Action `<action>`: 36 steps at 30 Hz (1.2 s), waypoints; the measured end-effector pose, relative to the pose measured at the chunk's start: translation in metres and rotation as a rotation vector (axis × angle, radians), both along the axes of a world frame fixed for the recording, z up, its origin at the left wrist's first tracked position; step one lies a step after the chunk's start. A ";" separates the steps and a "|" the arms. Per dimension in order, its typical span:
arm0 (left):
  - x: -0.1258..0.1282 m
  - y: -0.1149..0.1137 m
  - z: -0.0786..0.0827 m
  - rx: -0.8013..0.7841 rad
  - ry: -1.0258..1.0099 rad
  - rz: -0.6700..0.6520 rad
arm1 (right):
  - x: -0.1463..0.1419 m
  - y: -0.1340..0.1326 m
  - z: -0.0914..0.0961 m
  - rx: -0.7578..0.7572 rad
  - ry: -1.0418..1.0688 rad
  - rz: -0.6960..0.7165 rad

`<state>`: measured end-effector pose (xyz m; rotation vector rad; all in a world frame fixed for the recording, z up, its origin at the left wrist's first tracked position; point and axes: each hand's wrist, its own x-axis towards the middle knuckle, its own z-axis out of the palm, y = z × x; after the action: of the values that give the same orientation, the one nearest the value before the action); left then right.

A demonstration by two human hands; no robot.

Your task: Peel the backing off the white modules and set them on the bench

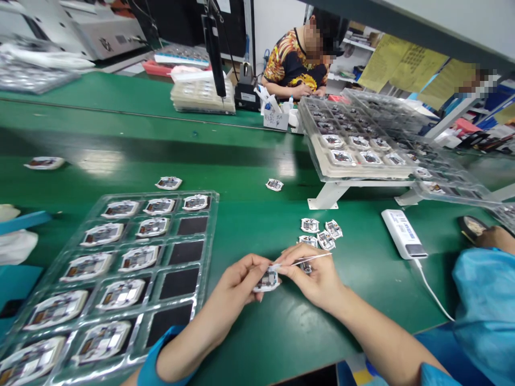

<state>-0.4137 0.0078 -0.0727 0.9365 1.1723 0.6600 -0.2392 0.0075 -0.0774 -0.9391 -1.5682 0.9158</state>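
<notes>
Between the thumb and fingers of my left hand (pixel 243 279) is a small white-rimmed electronic module (pixel 267 280), its circuit parts facing up. My right hand (pixel 308 271) pinches at the module's upper right edge; its fingertips hide the exact contact. A thin pale pair of tweezers (pixel 319 257) lies in the right hand, its slender end pointing right. Just beyond that hand is a cluster of several similar modules (pixel 325 239), one partly hidden by the fingers. Left of my hands, a clear compartment tray (pixel 213 225) carries rows of modules, and its right column shows dark pads.
Single modules (pixel 274 185) lie farther back on the green table (pixel 241 214). Stacked trays (pixel 362 170) stand on a white metal stand (pixel 324 195) at right. A white cabled device (pixel 403 234) lies nearby. A black electric screwdriver (pixel 213 56) hangs ahead. Co-workers sit opposite and at right.
</notes>
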 end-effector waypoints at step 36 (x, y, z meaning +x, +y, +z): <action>-0.045 0.079 0.008 0.622 0.493 -0.087 | -0.002 -0.009 -0.005 0.281 0.045 -0.195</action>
<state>-0.4585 0.0870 -0.0643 1.7396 1.3697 0.7635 -0.2409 -0.0016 -0.0822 -0.8464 -1.4911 0.5597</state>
